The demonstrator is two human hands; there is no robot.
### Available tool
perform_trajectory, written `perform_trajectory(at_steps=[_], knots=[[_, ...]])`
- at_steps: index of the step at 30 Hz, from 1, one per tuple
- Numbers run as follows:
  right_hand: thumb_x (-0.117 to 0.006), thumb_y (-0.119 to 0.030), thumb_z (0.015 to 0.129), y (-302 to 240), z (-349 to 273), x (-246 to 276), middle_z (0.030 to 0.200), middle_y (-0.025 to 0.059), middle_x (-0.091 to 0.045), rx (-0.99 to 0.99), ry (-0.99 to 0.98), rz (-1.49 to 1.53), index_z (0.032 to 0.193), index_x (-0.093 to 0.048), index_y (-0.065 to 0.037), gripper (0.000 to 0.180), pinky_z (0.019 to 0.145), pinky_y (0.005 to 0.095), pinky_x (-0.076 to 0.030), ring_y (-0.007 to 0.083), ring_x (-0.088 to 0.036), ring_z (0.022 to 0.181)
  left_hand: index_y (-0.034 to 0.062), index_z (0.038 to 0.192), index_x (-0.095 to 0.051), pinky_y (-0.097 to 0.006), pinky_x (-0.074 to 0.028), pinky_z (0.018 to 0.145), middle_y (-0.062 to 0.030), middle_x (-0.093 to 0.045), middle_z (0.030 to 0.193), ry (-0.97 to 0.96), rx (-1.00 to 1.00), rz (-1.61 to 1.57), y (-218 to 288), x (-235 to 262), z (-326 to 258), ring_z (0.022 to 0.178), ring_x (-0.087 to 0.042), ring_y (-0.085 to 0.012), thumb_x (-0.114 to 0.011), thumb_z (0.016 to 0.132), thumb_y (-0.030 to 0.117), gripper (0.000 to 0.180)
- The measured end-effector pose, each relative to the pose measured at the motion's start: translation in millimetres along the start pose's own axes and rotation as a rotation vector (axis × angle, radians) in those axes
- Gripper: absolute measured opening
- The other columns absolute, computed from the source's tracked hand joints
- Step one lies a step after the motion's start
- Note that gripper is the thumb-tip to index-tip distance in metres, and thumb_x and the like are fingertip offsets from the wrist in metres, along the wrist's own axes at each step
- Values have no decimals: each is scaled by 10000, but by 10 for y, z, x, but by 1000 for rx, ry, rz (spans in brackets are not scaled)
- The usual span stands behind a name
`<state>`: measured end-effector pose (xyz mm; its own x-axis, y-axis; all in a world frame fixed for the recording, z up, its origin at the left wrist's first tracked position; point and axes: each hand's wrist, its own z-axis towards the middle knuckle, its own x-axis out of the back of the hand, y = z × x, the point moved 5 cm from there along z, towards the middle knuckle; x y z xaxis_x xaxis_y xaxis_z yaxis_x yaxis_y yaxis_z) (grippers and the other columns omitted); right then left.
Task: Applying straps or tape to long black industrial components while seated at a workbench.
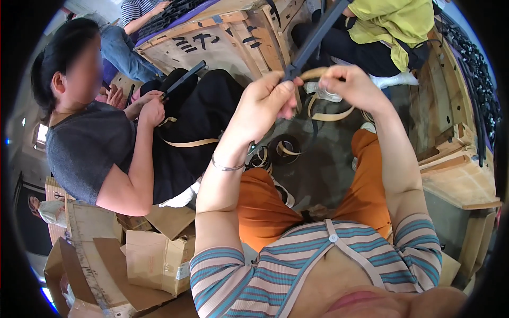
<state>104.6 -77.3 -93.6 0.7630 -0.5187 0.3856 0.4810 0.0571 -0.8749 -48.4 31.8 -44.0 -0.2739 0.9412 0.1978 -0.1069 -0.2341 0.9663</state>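
A long dark grey bar point(314, 46) slants up and away from my left hand point(266, 103), whose fingers and thumb are closed round its near end. From that end a narrow tan strip point(314, 73) runs across to my right hand point(354, 86). The right fingers are curled and pinched together on the strip, a short way right of the bar. More tan strip hangs in a loose curl below the right hand. What lies under my left fingers is hidden.
To my left a seated person point(90, 143) holds a similar dark bar point(185, 78) with tan strip trailing. Coiled strip point(286, 148) lies on the floor between us. Cardboard boxes point(154, 259) stand at lower left. Wooden crates point(212, 47) rise ahead and right; another person point(392, 26) sits beyond.
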Motion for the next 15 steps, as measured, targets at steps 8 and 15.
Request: perform_trajectory(at_steps=[8,15], knots=[[-577,-240,829,-438,-89,-337,978,184,-595,338,-528,1020,941,-613,96,356,780,301,-449,211,-558,880,-174,1044,-469,-205,-335,399,-69,-486,598,-780,222,-857,-53,-662,-159,440,-435,-111,-460,908,362,554],[-677,-175,745,-469,-101,-424,855,153,-602,387,-583,1158,897,-623,72,296,793,320,-424,238,-539,875,-203,1017,-448,-208,-321,371,-77,-472,586,-954,218,-1009,-45,-724,-206,408,-421,-119,-440,911,377,590]])
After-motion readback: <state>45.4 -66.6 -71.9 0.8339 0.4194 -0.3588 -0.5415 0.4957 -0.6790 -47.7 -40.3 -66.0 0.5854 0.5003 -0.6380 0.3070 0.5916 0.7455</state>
